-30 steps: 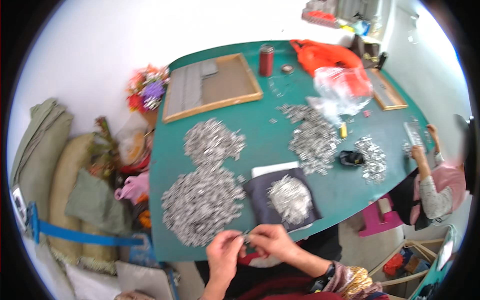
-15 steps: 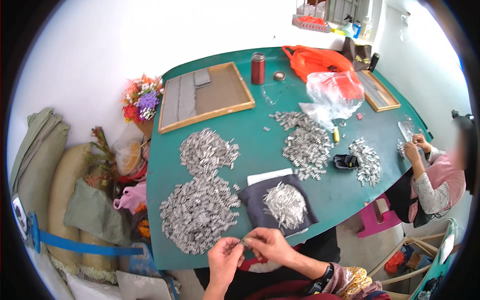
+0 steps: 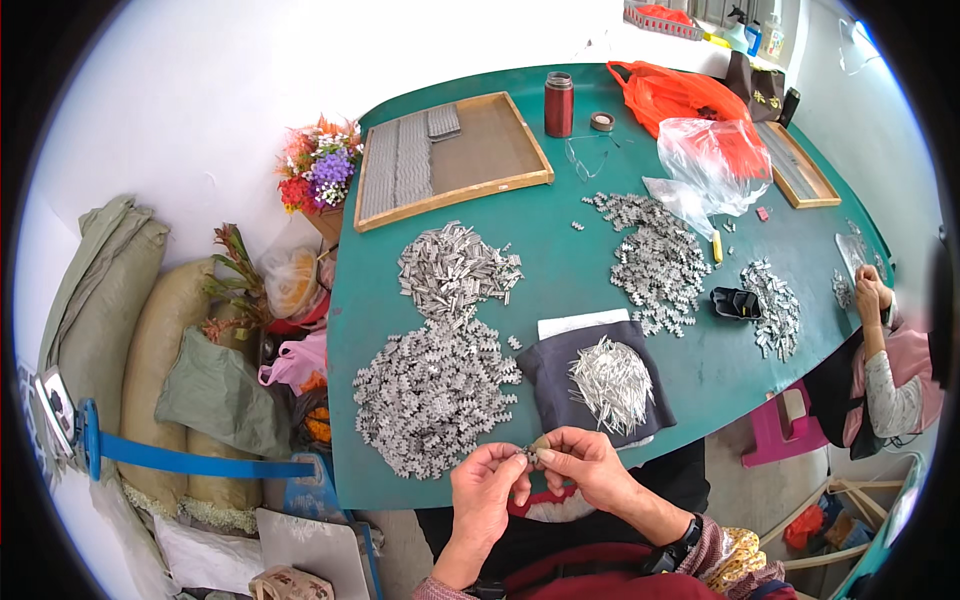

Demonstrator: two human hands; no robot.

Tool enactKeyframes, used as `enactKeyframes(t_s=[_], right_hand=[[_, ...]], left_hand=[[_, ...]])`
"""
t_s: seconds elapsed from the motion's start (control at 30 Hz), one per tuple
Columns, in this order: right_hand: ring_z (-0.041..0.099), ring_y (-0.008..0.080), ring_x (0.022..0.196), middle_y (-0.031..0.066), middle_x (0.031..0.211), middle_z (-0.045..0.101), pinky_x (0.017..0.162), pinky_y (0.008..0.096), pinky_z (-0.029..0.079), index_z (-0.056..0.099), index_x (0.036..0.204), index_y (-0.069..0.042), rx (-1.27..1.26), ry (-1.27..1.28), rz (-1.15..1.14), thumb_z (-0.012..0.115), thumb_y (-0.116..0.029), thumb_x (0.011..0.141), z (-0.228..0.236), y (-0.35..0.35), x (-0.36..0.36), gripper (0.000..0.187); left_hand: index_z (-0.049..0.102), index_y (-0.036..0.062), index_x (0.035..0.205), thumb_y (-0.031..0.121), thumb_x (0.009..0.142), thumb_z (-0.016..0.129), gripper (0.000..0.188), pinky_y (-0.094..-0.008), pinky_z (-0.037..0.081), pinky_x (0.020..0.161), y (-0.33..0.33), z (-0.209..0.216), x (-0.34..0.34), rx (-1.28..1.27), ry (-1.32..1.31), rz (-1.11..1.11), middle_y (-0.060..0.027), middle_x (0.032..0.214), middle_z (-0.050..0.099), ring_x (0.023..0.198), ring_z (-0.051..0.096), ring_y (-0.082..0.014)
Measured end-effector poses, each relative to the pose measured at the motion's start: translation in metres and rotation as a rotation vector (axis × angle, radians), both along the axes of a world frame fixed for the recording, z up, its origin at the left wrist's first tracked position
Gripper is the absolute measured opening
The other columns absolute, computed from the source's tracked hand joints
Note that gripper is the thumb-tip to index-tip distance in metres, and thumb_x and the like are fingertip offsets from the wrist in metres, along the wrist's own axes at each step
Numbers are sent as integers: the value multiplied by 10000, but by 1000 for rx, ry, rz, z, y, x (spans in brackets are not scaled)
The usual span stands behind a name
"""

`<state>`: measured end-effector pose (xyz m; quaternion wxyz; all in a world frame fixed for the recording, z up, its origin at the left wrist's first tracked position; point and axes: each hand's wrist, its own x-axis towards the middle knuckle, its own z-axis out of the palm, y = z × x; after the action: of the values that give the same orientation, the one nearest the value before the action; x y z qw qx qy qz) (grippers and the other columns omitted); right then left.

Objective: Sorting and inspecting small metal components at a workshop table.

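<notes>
My left hand (image 3: 484,498) and my right hand (image 3: 590,468) meet at the table's near edge, fingertips pinched together. Between them is a tiny dark grey metal piece (image 3: 531,455), too small to make out fully. Just beyond my left hand lies a big heap of small notched grey metal pieces (image 3: 435,400), running into a smaller heap of grey strip-like pieces (image 3: 460,268). Beyond my right hand, a pile of thin silver pins (image 3: 610,385) rests on a folded dark cloth (image 3: 548,375).
On the green table (image 3: 560,270) are another grey heap (image 3: 657,262), a wooden tray (image 3: 550,175), a red flask (image 3: 559,106), eyeglasses (image 3: 588,160), a black pouch (image 3: 735,304) and plastic bags (image 3: 712,165). A co-worker (image 3: 885,370) sits at the right. Sacks (image 3: 165,340) stand left.
The whole view has shifted, so the table and its heaps now appear farther right and slightly higher. My hands remain together at the small piece. The co-worker's hands have come closer together.
</notes>
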<state>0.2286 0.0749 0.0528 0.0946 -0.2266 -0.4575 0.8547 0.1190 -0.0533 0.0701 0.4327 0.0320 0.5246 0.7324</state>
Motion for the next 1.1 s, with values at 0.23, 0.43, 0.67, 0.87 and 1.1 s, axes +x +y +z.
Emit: enactKeyframes(t_s=[0.23, 0.43, 0.67, 0.87, 1.1], right_hand=[[545, 66, 627, 36, 843, 627, 548, 245, 473, 618, 1034, 44, 29, 10, 15, 594, -92, 985, -1, 0, 0, 147], [531, 47, 639, 22, 814, 598, 549, 234, 457, 572, 1026, 29, -16, 22, -41, 567, -107, 1002, 0, -1, -1, 137], [633, 258, 745, 107, 910, 600, 595, 355, 526, 575, 1072, -18, 1219, 131, -74, 608, 24, 893, 7, 2, -3, 187], [649, 170, 719, 100, 917, 617, 626, 299, 539, 581, 1102, -1, 765, 63, -90, 647, 29, 890, 11, -9, -3, 224], [550, 30, 718, 14, 876, 639, 620, 217, 475, 603, 1058, 26, 305, -60, -51, 623, -56, 959, 6, -6, 1, 131]], left_hand=[[628, -41, 967, 4, 910, 630, 73, -274, 493, 493, -1, -3, 0, 24, -4, -11, -127, 835, 686, 607, 627, -142], [617, -23, 969, 28, 925, 617, 68, -296, 512, 509, -2, -4, -3, 93, -54, 19, -148, 864, 693, 643, 647, -171], [614, -8, 980, 18, 924, 635, 64, -298, 559, 553, -6, 6, -11, 108, -156, -68, -148, 865, 691, 667, 672, -182], [625, -19, 976, -43, 896, 638, 85, -306, 561, 551, -11, -6, -8, 151, -30, -7, -164, 878, 696, 682, 682, -205], [634, -51, 995, -62, 890, 642, 105, -294, 570, 564, -6, -11, -1, 103, 195, 13, -146, 885, 694, 714, 685, -187]])
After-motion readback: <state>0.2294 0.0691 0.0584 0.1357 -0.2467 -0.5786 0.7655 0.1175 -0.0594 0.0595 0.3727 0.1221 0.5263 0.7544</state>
